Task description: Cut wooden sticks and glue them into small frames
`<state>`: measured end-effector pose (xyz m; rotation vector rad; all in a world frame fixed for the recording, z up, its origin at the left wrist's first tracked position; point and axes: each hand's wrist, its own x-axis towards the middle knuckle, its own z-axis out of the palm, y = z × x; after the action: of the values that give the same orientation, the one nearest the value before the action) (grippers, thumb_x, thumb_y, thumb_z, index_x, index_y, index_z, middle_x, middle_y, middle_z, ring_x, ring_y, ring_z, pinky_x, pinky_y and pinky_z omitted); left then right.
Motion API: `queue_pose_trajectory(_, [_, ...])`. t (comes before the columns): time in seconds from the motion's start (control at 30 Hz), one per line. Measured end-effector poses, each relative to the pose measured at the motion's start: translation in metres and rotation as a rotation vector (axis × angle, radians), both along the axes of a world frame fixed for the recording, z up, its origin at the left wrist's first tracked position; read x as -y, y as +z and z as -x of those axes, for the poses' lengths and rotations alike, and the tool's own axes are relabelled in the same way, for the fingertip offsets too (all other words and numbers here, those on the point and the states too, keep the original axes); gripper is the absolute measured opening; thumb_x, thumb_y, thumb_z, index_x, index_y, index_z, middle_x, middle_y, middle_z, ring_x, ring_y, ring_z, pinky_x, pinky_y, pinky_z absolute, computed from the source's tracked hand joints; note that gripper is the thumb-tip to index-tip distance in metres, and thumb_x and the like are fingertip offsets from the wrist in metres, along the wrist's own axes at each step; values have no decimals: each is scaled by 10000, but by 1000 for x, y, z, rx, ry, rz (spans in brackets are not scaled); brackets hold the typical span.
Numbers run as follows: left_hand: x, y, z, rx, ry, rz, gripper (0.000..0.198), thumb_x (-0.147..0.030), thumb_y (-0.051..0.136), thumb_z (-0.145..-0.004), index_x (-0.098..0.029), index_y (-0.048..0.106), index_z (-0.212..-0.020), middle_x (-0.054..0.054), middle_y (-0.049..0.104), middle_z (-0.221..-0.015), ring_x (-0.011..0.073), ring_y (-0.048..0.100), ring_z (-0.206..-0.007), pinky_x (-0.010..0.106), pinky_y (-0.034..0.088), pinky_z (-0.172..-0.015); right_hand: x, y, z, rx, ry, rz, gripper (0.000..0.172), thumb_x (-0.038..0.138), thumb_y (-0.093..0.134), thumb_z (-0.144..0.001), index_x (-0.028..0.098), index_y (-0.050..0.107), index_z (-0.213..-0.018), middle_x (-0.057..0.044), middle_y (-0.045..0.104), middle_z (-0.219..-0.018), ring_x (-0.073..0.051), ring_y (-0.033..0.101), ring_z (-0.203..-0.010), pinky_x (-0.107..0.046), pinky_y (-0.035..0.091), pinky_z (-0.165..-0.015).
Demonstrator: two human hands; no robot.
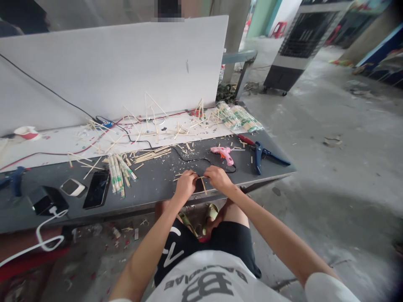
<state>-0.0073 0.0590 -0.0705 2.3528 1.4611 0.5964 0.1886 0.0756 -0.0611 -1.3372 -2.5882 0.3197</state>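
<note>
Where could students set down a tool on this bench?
Bare dark bench top lies between the wooden sticks and the left hand; another patch sits right of the right hand, below the pink glue gun. The white strip is crowded.

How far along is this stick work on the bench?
Done: a few triangular stick frames lie on the white board. In hand: the left hand and right hand pinch thin sticks over the dark bench. Left: a loose stick pile and wrapped stick bundles, near a pink glue gun.
</note>
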Motion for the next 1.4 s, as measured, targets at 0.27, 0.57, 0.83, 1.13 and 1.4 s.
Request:
queue_pose_trajectory(0.27, [-1,-1,-5,-49,15,6,235,-117,541,-926,-175,760,-863,92,680,-884,217,591,-877,332,482,-795,-2,3,1,12,15,18,243,22,501,-807,148,709,-803,-73,657,-843,-184,524,-842,-276,364,-744])
queue_pose_trajectory(0.57, [0,-4,-5,7,60,0,222,-128,556,-920,-187,762,-865,88,690,-895,221,609,-896,334,492,-804,0,3,1,1,-9,26,246,23,514,-792,153,721,-817,-73,659,-844,-187,523,-840,-277,354,-731])
queue_pose_trajectory(0.83, [15,-6,-8,169,139,-56,102,-188,608,-913,-165,707,-906,78,672,-917,225,593,-923,354,490,-875,3,-5,-3,-43,-57,11,263,46,499,-827,170,729,-855,-65,677,-875,-189,537,-872,-272,366,-743])
queue_pose_trajectory(1.13, [21,-3,-6,233,223,-80,107,-187,641,-887,-171,690,-981,85,650,-959,238,590,-976,370,489,-908,6,-1,-2,-44,-70,7,253,50,513,-831,171,735,-851,-67,685,-875,-191,543,-865,-274,366,-730])
queue_pose_trajectory(1.4, [15,-11,0,181,225,-94,136,-149,616,-883,-182,737,-830,70,636,-881,220,580,-903,352,484,-851,2,-2,-4,-34,-34,5,274,36,503,-819,170,741,-845,-71,686,-876,-192,536,-853,-281,365,-730])
